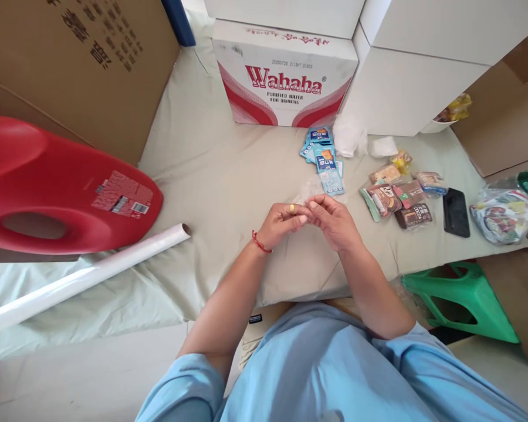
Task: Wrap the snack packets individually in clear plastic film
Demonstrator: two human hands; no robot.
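My left hand [284,223], with a ring and a red string bracelet, meets my right hand [331,218] at the fingertips over the cloth-covered table. Both hands are closed in a pinch. A thin clear plastic bag [313,186] shows just beyond the fingers and seems to be held between them; its edge is partly hidden. Right behind it lie several small blue snack packets [325,158] in an overlapping pile. To the right of my right hand sits a group of wrapped snacks, among them a brown packet [383,199] and a dark cocoa packet [414,216].
A Wahaha water carton [286,79] stands at the back beside white boxes [418,70]. On the left are a large red jug [70,176], a white roll [92,275] and a cardboard box [83,64]. A black phone [456,212] and a green stool [466,296] are on the right.
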